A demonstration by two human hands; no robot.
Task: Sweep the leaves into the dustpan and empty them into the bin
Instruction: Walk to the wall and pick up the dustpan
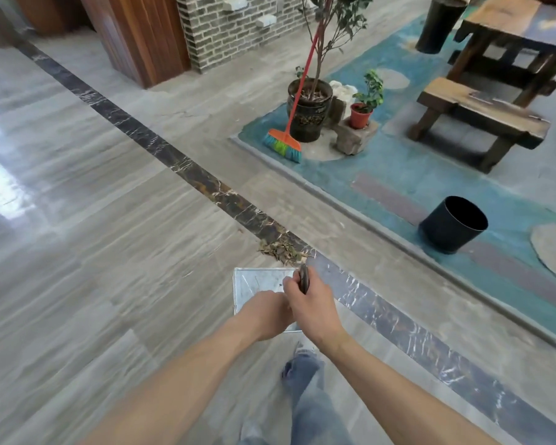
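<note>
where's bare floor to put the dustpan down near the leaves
Bare tile lies left of the leaf pile and the dustpan, out to the shiny floor. The strip between the dark marble band and the blue area's curb, short of the bin, is also free. The plant pots and broom crowd the far corner.

Glossy grey tiled floor [116, 220] crossed by a dark marble strip [187, 165]; grey brick wall [238, 30], wood panelling [135, 33], teal painted floor patch [398, 175], wooden bench [482, 114].

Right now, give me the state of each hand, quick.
Left hand: fingers curled over the dustpan, but its grip is hidden; cannot tell.
Right hand: closed around a dark handle.
</note>
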